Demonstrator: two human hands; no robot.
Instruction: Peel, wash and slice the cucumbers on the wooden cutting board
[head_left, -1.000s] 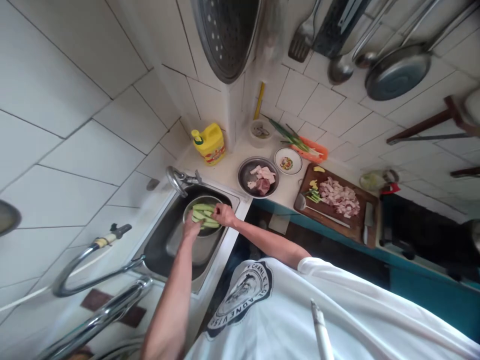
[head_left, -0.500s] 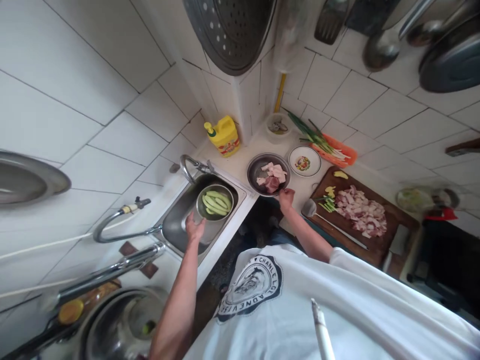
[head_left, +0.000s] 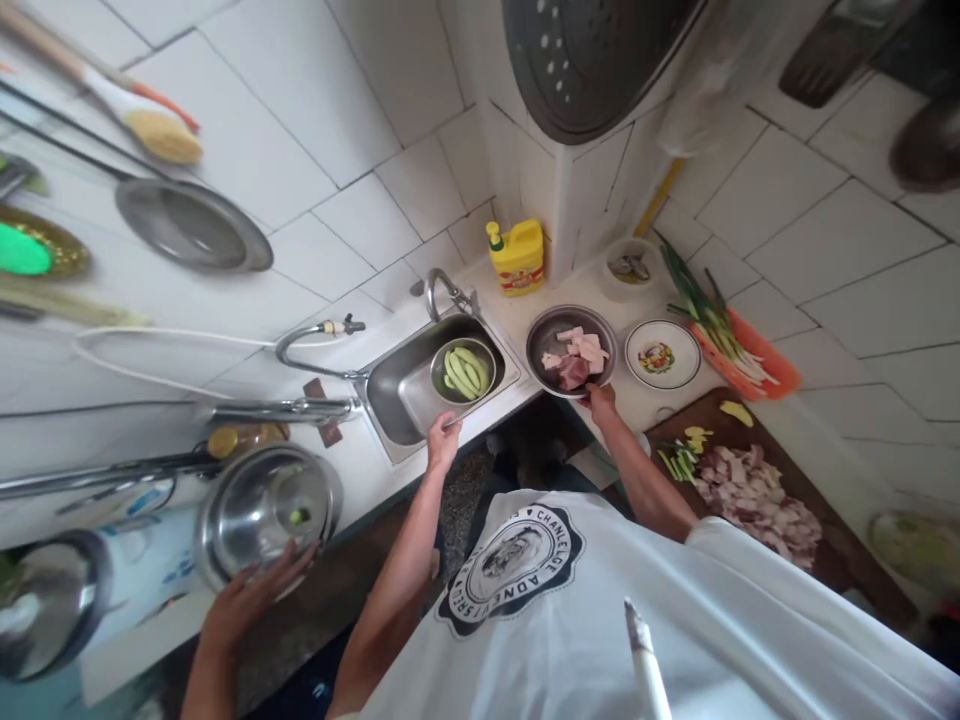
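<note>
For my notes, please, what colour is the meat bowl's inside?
The bowl is dark grey: head view.

Counter (head_left: 585, 287) beneath yellow jug (head_left: 518, 260), plate (head_left: 685, 358)

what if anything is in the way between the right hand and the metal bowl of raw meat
Nothing visible: the right hand is at the near rim of the metal bowl, fingers gripping it, with the raw meat inside. The white plate sits to the bowl's right, outside that contact.
</note>
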